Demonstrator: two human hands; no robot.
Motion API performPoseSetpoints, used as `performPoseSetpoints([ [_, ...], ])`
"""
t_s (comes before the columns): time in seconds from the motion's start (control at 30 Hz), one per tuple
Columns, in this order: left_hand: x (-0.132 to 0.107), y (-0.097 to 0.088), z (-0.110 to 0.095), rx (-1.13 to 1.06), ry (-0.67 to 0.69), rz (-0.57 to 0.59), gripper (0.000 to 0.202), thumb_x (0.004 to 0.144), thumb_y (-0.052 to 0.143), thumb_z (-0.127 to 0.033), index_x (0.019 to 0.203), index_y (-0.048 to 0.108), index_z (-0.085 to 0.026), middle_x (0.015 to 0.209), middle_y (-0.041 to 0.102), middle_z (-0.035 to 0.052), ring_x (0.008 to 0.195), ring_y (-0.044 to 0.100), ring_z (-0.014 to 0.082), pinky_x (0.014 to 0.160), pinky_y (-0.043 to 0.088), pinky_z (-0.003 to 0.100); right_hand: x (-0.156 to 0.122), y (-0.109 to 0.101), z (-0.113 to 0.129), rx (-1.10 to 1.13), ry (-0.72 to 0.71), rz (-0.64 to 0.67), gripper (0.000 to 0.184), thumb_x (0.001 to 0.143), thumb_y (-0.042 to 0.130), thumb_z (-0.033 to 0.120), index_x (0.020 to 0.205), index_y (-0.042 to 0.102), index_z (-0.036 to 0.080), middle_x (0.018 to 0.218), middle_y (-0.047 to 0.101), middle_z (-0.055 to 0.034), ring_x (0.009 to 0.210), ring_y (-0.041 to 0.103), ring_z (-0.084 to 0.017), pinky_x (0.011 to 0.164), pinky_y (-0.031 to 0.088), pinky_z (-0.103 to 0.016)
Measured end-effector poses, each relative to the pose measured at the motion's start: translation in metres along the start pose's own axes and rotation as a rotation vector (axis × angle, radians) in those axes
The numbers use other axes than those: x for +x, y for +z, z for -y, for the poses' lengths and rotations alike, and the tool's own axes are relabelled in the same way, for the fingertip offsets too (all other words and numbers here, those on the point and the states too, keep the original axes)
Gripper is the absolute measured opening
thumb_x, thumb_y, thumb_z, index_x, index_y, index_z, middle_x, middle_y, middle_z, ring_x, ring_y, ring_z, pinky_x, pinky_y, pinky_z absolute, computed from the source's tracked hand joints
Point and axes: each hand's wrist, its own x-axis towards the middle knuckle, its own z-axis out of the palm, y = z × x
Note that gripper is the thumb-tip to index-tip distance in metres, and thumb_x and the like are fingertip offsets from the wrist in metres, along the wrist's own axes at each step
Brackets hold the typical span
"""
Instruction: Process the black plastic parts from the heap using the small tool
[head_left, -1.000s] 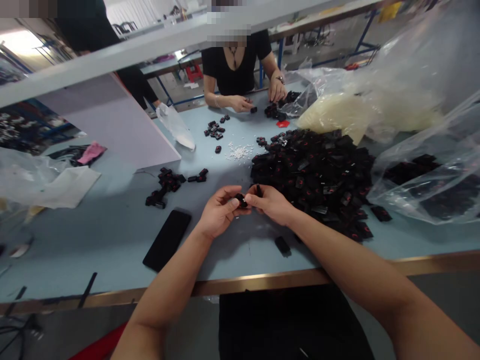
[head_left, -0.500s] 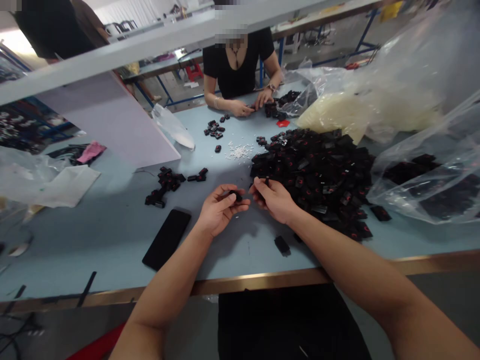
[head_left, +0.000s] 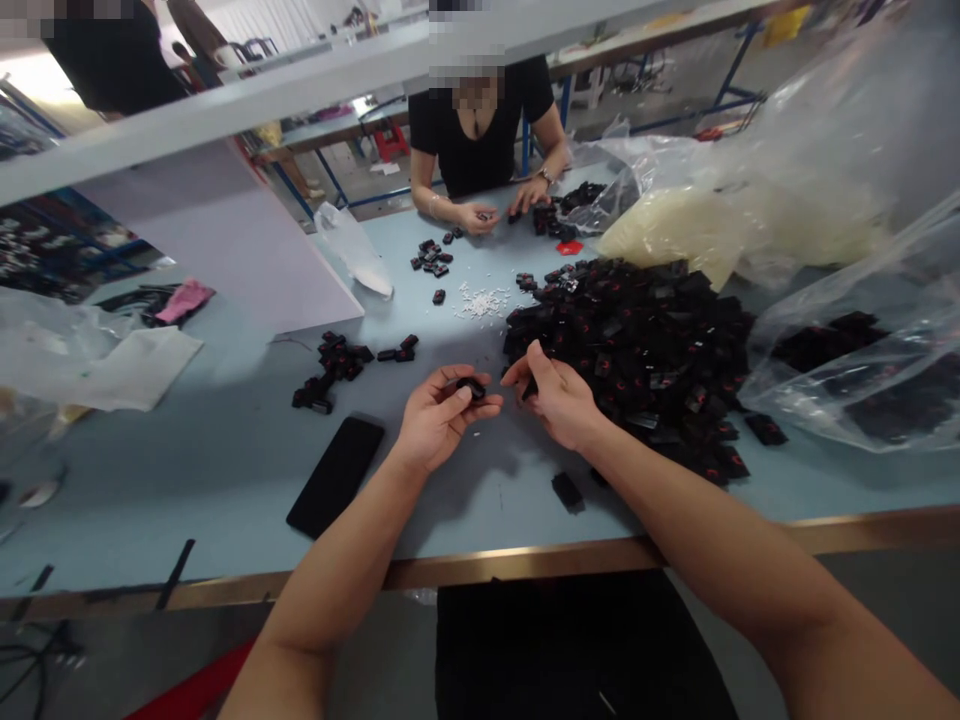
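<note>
My left hand (head_left: pixel 435 425) is closed on a small black plastic piece (head_left: pixel 471 388), pinched between thumb and fingers above the table. Just to the right, my right hand (head_left: pixel 564 408) has its thumb raised and its fingers curled around a dark piece (head_left: pixel 531 388), mostly hidden by the hand. The two hands are close but apart. Beyond my right hand spreads a big heap of black plastic pieces (head_left: pixel 645 340) with red marks. A single black piece (head_left: pixel 567 492) lies by my right forearm. Small white pins (head_left: pixel 482 302) are scattered ahead of my hands.
A black phone (head_left: pixel 336 475) lies left of my left forearm, with a small cluster of black pieces (head_left: pixel 341 358) behind it. Clear plastic bags (head_left: pixel 847 370) stand at right. Across the table a co-worker's hands (head_left: pixel 478 217) handle similar pieces. A white panel (head_left: pixel 247 240) stands at left.
My right thumb has lifted and the dark piece in that hand sits lower. My left hand has barely moved. The co-worker's hands have moved apart.
</note>
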Motion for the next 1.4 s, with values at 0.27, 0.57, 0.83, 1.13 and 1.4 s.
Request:
performPoseSetpoints([
  [0.27, 0.005, -0.004, 0.004, -0.013, -0.046, -0.004, 0.043, 0.07, 0.086, -0.027, 0.107, 0.067, -0.018, 0.1, 0.076, 0.0074, 0.081, 0.076, 0.0224, 0.073, 0.063, 0.032, -0.003, -0.002, 0.009, 0.328, 0.015, -0.006, 0.043, 0.078, 0.068, 0.064, 0.074, 0.066, 0.021, 0.066, 0.059, -0.0014, 0.064, 0.059, -0.016, 0.066, 0.053, -0.032],
  [0.57, 0.003, -0.004, 0.008, 0.031, -0.022, 0.024, 0.045, 0.069, 0.087, -0.026, 0.109, 0.068, -0.018, 0.095, 0.077, 0.008, 0.081, 0.076, 0.0241, 0.073, 0.064, 0.037, -0.008, -0.003, 0.007, 0.23, -0.065, 0.062, 0.016, 0.075, 0.075, 0.031, 0.082, 0.07, 0.019, 0.076, 0.069, -0.0006, 0.071, 0.066, -0.015, 0.073, 0.054, -0.031],
  [0.83, 0.003, -0.005, 0.011, 0.007, -0.009, 0.031, 0.041, 0.07, 0.085, -0.021, 0.108, 0.07, -0.018, 0.095, 0.077, 0.0073, 0.08, 0.076, 0.0225, 0.068, 0.064, 0.031, -0.008, -0.002, 0.01, 0.172, -0.101, 0.056, 0.013, 0.075, 0.073, 0.031, 0.079, 0.069, 0.019, 0.073, 0.068, -0.0006, 0.068, 0.065, -0.015, 0.069, 0.054, -0.03],
  [1.13, 0.003, -0.004, 0.011, 0.038, -0.013, -0.001, 0.042, 0.068, 0.086, -0.023, 0.106, 0.07, -0.018, 0.095, 0.077, 0.0074, 0.08, 0.076, 0.024, 0.071, 0.064, 0.036, -0.008, -0.002, 0.015, 0.067, -0.125, 0.049, 0.01, 0.075, 0.07, 0.028, 0.077, 0.068, 0.019, 0.072, 0.068, -0.0003, 0.067, 0.065, -0.015, 0.067, 0.054, -0.029],
  [1.4, 0.0, 0.0, 0.01, 0.022, -0.024, -0.011, 0.04, 0.065, 0.087, -0.02, 0.101, 0.069, -0.016, 0.088, 0.076, 0.0056, 0.077, 0.076, 0.0237, 0.069, 0.064, 0.035, -0.01, -0.002, 0.013, -0.116, -0.236, 0.037, 0.007, 0.078, 0.064, 0.026, 0.078, 0.067, 0.019, 0.072, 0.067, -0.0006, 0.065, 0.062, -0.015, 0.061, 0.05, -0.027],
])
